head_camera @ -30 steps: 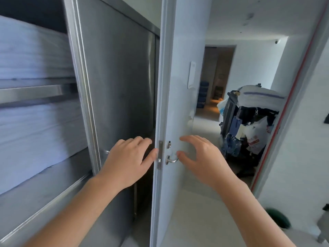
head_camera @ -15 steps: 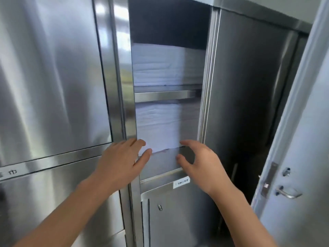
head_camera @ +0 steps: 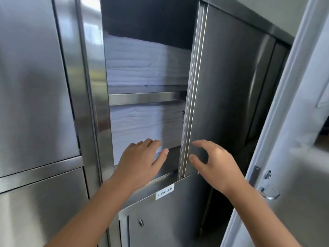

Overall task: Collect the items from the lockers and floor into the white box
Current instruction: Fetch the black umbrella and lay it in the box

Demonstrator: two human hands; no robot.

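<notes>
**Both hands at the mouth of the open locker, lower linen stack just ahead**

Head view: a stainless-steel locker [head_camera: 231,86] stands with one tall bay exposed between a closed steel panel on the left and a steel door [head_camera: 229,107] at the right edge of the opening. Inside, a metal shelf [head_camera: 142,98] splits the bay. An upper stack of folded white linen [head_camera: 146,63] sits on it, and a lower stack of folded white linen [head_camera: 140,125] fills the space beneath.

The left hand [head_camera: 140,161] is reached into the bay, fingers loosely spread and empty, its fingertips at or touching the front bottom edge of the lower stack; true contact cannot be told. The right hand [head_camera: 215,164] hangs in front of the door's lower edge, thumb and forefinger apart in an open curl, clamped on nothing.

The lower stack lies straight ahead of and slightly above the left hand, its layers level and its long axis running left to right across the opening. The left hand is clearly the nearer; the right is off to the stack's right, with the door's edge between it and the linen. A lift would likely need the right hand brought inward past that edge to take the stack's other end.

A small white label [head_camera: 164,191] is stuck below the bay. A pale room door with a metal handle [head_camera: 269,193] stands at far right. The white box is not in view.
</notes>
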